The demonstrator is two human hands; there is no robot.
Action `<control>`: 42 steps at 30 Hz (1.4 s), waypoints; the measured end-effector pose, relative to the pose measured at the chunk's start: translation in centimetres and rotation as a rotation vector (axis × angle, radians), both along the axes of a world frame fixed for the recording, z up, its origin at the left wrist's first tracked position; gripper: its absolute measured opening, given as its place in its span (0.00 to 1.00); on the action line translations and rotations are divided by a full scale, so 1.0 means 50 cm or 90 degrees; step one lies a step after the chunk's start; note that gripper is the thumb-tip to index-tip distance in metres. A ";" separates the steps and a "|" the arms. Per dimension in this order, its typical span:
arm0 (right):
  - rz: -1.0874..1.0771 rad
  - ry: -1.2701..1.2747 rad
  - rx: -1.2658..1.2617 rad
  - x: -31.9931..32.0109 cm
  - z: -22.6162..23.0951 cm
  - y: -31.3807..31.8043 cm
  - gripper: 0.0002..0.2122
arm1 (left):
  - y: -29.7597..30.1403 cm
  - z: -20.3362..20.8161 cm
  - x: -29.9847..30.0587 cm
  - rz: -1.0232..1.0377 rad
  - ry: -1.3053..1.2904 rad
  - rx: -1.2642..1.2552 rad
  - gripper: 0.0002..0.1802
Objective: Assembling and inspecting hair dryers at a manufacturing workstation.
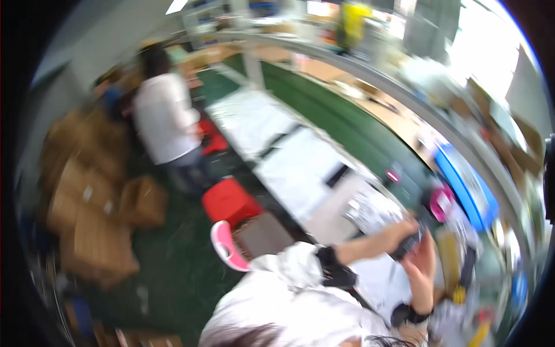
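Both my hands are in front of me over the bench at the lower right, and the picture is smeared by motion. A small dark object (408, 245) sits between them, too blurred to tell its kind. My left hand (400, 232) is closed on its upper left side. From below, my right hand (422, 265) takes its other end between thumb and fingers. Dark bands circle both wrists, below white sleeves. Just left of the hands lies a crumpled silvery bag (370, 209) on the bench. A magenta-and-white roll (441, 202) stands beyond them.
White sheets (300, 168) cover the long bench (347, 118), with a shelf rail (399, 87) above it. A blue bin (467, 185) stands at right. Left are a red stool (231, 201), a pink-backed chair (226, 246), cardboard boxes (95, 220) and a person in white (165, 118).
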State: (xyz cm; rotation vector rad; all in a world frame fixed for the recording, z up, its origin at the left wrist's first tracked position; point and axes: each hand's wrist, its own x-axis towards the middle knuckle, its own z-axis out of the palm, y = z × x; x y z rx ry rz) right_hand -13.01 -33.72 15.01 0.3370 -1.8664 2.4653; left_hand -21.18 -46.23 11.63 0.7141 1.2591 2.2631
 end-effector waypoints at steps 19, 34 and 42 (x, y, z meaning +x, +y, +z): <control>-0.288 0.006 0.147 0.048 0.086 0.060 0.44 | 0.127 0.123 -0.013 -0.370 -0.071 0.055 0.25; -0.287 -0.015 0.188 0.000 0.080 0.049 0.44 | 0.109 0.113 -0.052 -0.313 -0.032 0.012 0.26; -0.278 -0.025 0.174 -0.010 0.073 0.056 0.44 | 0.109 0.101 -0.060 -0.309 -0.052 -0.006 0.26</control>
